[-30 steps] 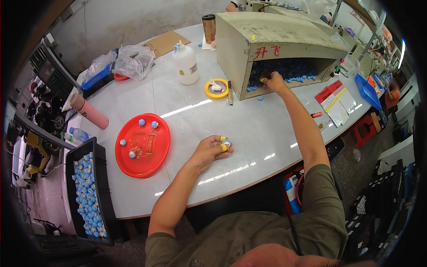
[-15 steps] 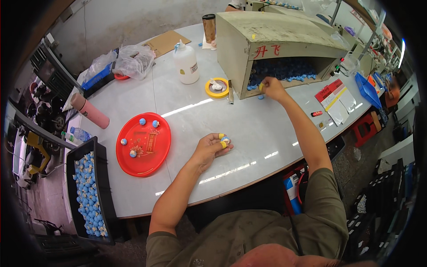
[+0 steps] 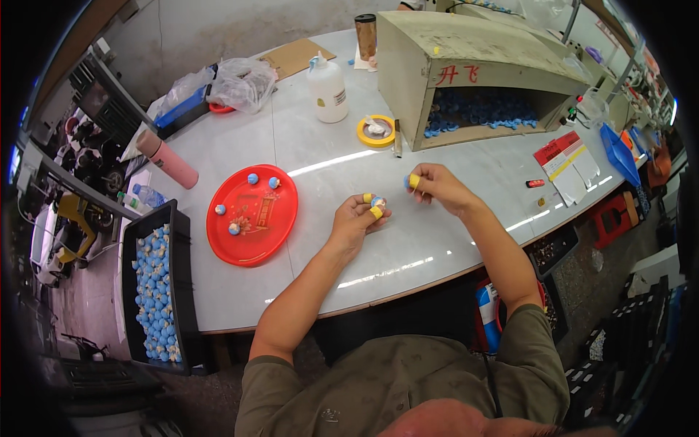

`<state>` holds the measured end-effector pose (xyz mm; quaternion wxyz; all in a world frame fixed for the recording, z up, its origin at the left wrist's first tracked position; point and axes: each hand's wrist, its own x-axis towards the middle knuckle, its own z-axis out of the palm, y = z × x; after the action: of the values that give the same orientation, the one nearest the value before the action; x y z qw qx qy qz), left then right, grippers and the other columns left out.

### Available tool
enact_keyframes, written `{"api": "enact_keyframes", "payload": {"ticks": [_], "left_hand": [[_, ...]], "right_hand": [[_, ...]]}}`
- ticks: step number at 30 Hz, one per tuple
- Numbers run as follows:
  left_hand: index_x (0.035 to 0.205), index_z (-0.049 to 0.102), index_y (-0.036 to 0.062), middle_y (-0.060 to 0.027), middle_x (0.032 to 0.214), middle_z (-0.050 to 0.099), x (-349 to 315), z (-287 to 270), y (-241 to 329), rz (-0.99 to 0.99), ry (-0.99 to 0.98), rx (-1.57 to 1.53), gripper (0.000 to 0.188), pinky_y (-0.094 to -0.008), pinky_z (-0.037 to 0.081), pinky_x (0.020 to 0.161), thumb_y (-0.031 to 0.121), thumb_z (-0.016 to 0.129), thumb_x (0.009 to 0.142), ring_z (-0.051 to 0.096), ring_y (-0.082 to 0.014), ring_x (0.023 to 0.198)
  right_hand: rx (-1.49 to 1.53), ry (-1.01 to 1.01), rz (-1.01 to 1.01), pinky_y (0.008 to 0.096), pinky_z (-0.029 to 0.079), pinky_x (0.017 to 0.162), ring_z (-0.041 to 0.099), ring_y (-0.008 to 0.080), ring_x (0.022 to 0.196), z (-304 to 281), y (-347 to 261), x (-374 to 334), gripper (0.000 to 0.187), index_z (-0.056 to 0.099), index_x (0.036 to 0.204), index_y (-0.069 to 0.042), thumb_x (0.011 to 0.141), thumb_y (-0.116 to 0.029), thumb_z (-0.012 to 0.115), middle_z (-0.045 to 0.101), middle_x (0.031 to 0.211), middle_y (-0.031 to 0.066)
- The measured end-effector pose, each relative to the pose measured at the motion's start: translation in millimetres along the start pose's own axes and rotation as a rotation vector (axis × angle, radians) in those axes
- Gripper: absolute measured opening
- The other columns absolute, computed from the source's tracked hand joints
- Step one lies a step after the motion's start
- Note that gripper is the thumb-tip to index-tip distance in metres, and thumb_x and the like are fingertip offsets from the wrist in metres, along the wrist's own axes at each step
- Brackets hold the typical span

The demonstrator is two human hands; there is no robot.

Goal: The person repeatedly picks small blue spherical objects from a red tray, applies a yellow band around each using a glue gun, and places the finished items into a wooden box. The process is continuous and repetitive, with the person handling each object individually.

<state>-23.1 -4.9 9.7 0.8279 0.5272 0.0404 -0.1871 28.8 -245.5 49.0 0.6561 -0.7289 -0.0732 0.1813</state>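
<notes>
My left hand (image 3: pixel 352 224), yellow tape round its thumb and a finger, grips a small blue-and-cream ball (image 3: pixel 377 203) above the table. Just to the right, my right hand (image 3: pixel 445 189) pinches a small blue piece (image 3: pixel 408 181); yellow tape also wraps one of its fingers. A short gap separates the two hands. Beyond them stands a grey-green box (image 3: pixel 404 87) with an open front, heaped inside with small blue pieces (image 3: pixel 480 116). On the left, a round red tray (image 3: pixel 251 251) carries several blue balls (image 3: pixel 234 229) spaced apart.
A black bin (image 3: pixel 186 291) full of blue balls sits at the table's left edge. A pink bottle (image 3: pixel 169 162), white squeeze bottle (image 3: pixel 328 95), yellow tape roll (image 3: pixel 370 140) and plastic bags (image 3: pixel 242 84) stand farther back. Papers (image 3: pixel 564 164) and a red lighter-like object (image 3: pixel 535 183) lie right.
My right hand has drawn back from the box opening toward my left hand, bringing the blue piece. My left hand still holds the ball. The whole view has shifted slightly.
</notes>
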Motion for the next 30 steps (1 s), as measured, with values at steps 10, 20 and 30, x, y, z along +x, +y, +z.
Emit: {"api": "enact_keyframes", "payload": {"ticks": [10, 20, 30], "left_hand": [[0.119, 0.051, 0.0007, -0.0103, 0.108, 0.067, 3.8, -5.9, -5.1, 0.025, -0.051, -0.057, 0.032, -0.0286, 0.057, 0.090, 0.008, 0.068, 0.093, 0.068, -0.0173, 0.098], [0.123, 0.051, 0.0007, -0.0126, 0.116, 0.064, 7.4, -7.8, -5.9, -0.047, -0.020, -0.156, 0.030, -0.0304, 0.057, 0.090, 0.015, 0.061, 0.099, 0.068, -0.0191, 0.099], [0.127, 0.051, -0.0003, -0.0132, 0.119, 0.063, 5.5, -12.7, 4.1, -0.121, -0.097, -0.180, 0.029, -0.0273, 0.058, 0.089, 0.010, 0.057, 0.100, 0.067, -0.0201, 0.106]], "right_hand": [[0.138, 0.043, 0.008, 0.0199, 0.041, 0.052, 0.054, 0.0054, 0.060, 70.6, 7.2, -4.8, 0.020, 0.061, 0.104, -0.001, 0.096, -0.019, 0.064, 0.062, 0.076, 0.0016], [-0.008, 0.002, -0.186, 0.0211, 0.048, 0.062, 0.055, 0.0058, 0.069, 60.1, 31.6, -0.1, 0.026, 0.059, 0.120, 0.004, 0.095, -0.005, 0.061, 0.064, 0.094, 0.0038], [0.060, -0.093, -0.116, 0.0196, 0.049, 0.066, 0.058, 0.0053, 0.074, 51.2, 12.0, -7.2, 0.026, 0.060, 0.117, 0.004, 0.093, -0.005, 0.062, 0.065, 0.093, 0.0024]]}}
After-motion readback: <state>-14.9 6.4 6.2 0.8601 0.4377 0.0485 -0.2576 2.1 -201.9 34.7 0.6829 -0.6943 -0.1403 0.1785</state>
